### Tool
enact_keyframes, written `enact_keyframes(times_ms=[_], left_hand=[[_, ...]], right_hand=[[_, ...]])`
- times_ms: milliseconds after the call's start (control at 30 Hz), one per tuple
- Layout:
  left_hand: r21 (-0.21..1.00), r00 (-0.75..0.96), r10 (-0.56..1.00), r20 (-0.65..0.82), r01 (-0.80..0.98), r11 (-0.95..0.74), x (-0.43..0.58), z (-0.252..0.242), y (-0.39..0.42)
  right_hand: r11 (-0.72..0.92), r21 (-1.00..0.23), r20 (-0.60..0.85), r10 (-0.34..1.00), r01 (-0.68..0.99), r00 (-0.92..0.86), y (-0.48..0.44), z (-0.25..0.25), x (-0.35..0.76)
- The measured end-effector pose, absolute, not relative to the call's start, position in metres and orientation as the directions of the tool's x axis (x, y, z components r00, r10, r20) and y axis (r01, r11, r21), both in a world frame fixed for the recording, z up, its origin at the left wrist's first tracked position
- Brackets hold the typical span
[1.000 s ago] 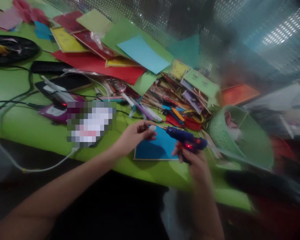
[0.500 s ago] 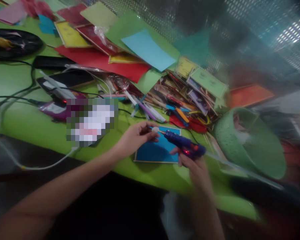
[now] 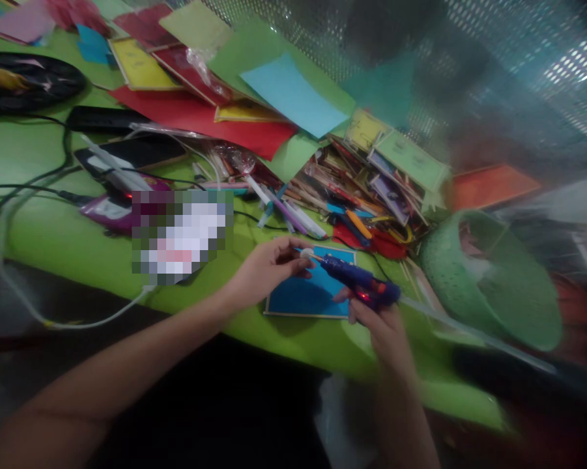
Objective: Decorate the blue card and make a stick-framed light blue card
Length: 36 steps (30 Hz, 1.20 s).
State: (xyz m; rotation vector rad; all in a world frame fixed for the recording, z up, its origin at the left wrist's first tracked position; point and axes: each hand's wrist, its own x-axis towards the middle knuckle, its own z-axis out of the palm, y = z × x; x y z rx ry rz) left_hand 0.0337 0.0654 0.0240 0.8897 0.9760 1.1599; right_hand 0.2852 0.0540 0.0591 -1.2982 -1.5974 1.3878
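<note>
My right hand (image 3: 374,312) grips a dark blue glue gun (image 3: 359,280), its red light lit and a long clear glue stick (image 3: 469,329) trailing from the back. The metal nozzle points left and meets a small round white piece (image 3: 307,253), pinched between the thumb and fingers of my left hand (image 3: 268,270). What the white piece is made of I cannot make out. Beneath both hands lies a blue rectangular panel (image 3: 303,296) with thin wooden strips along its edges.
Behind the hands are pens (image 3: 298,218), an orange-handled cutter (image 3: 359,225) and a heap of sticks (image 3: 322,176). A green basket (image 3: 493,280) stands at right. Coloured paper (image 3: 293,94) lies at the back. At left are a pixelated phone-like object (image 3: 183,241) and cables (image 3: 98,324).
The hands, glue gun and white piece keep nearly the same positions against each other. The whole view has shifted very slightly.
</note>
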Motion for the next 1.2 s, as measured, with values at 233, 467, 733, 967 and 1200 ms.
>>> enact_keyframes(times_ms=[233,467,733,967,1200], left_hand=[[0.933,0.118,0.983,-0.142,-0.317,0.172,0.0343,0.0253,0.0647],[0.926,0.119,0.982,-0.147,-0.333,0.179,0.0351,0.025,0.0656],[0.927,0.118,0.978,-0.17,-0.316,0.2,0.0349,0.0276,0.0646],[0.917,0.115,0.984,-0.135,-0.361,0.168,0.035,0.0212,0.0665],[0.929,0.125,0.98,-0.153,-0.32,0.186,0.0339,0.0211,0.0657]], right_hand=[[-0.052,-0.96,-0.132,0.951,0.275,-0.28,0.0538,0.0602,0.284],[-0.054,-0.955,-0.144,0.945,0.293,-0.295,0.0541,0.0589,0.2872],[-0.067,-0.955,-0.149,0.95,0.289,-0.273,0.0533,0.0566,0.2851],[-0.058,-0.951,-0.141,0.954,0.302,-0.263,0.0537,0.0567,0.2868],[-0.059,-0.947,-0.151,0.949,0.314,-0.277,0.0549,0.0567,0.285]])
